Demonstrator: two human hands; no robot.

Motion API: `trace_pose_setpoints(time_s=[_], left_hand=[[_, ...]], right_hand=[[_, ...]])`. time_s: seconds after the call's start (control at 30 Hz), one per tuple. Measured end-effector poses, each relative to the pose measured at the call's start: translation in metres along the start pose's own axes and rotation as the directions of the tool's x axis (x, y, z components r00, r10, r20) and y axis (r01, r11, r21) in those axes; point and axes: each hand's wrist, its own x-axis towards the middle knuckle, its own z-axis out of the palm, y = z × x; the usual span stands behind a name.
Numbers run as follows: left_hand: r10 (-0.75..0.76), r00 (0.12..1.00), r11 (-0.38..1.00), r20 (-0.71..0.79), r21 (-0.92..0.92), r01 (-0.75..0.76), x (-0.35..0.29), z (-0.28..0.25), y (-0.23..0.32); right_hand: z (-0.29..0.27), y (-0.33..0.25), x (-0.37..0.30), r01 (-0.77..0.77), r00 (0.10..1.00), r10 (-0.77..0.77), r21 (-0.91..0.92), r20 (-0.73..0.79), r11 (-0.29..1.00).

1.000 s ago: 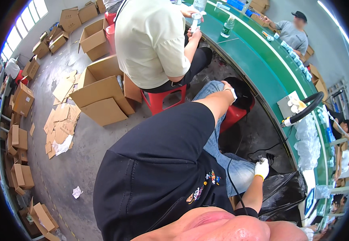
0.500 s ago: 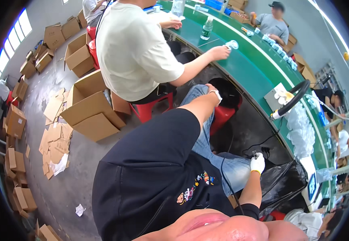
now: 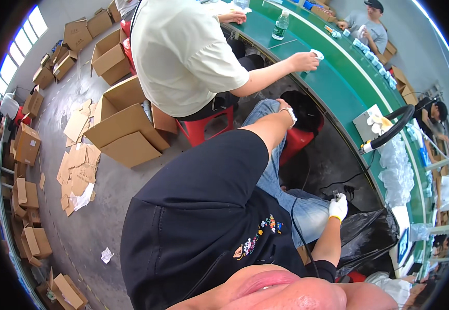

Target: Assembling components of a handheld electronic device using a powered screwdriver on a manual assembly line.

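Bright daylight enters through windows [image 3: 20, 57] at upper left, blown out white; heavy fisheye bending and black corners frame a mostly sharp scene.

One clear plastic bottle [image 3: 281, 25] stood on the green table [image 3: 338, 67], and one black hose [image 3: 390, 129] curved above it. Two red stools [image 3: 203, 126] were visible, while one large open cardboard box [image 3: 123, 124] sat nearest them among many others.

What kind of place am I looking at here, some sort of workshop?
Most likely a factory packing or assembly line. A long green work table runs past several seated workers, cardboard boxes lie open and flattened on the concrete floor, and clear plastic bags are heaped on the table.
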Motion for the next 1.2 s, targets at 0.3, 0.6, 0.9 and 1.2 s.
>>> trace_pose_setpoints(time_s=[0.3,0.6,0.9,1.2], left_hand=[[-0.007,1.000,0.999,-0.020,-0.033,0.007,0.002,0.001,-0.002],[0.012,1.000,0.999,-0.016,-0.040,-0.012,0.007,0.008,-0.003],[0.179,0.984,0.982,0.000,0.057,-0.179,0.001,0.006,0.031],[0.601,0.800,-0.511,0.006,-0.767,0.389,0.024,0.001,0.242]], right_hand=[[0.002,0.001,0.003,0.021,1.000,-0.022,-0.007,-0.003,1.000],[0.010,0.005,0.016,0.066,0.997,-0.066,-0.017,0.037,0.998],[0.012,0.002,0.049,0.138,0.981,-0.125,-0.078,0.148,0.987],[0.026,-0.043,0.070,0.128,0.954,-0.125,0.009,0.272,0.992]])
